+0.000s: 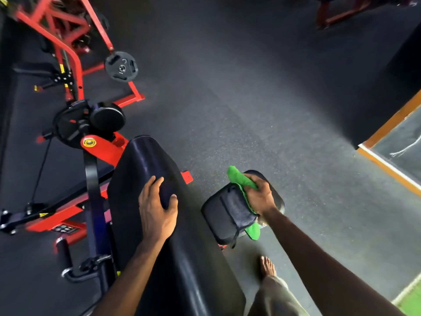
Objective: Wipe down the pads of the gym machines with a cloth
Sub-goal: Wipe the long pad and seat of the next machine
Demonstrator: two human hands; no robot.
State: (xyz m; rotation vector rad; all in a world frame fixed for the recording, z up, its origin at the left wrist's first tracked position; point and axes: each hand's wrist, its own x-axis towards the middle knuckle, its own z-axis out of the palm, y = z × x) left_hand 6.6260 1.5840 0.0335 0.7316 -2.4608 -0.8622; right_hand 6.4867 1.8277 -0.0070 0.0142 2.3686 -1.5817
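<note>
I have two pads in front of me. The long black back pad (145,179) is my landmark: it runs from the bottom of the view up toward the red machine frame (104,149). My left hand (157,210) lies on its upper part, fingers spread and curved over the vinyl, thumb out to the side, holding nothing.

To the right of the long pad, apart from it, sits one smaller black pad (218,215). One cloth (241,201) is draped over it, green on one face and dark grey on the other, with a green end sticking up past my knuckles and another green corner hanging off the near edge. My right hand (259,197) is closed around the bunched green part of that cloth, pressing it onto the small pad.

Beyond the long pad, up and to the left, I count two round black weight plates: one (121,66) on the red frame farther off, one (70,124) nearer the pad's far end. One bare foot (268,266) shows on the dark rubber floor (250,99) just right of the long pad's near end.
</note>
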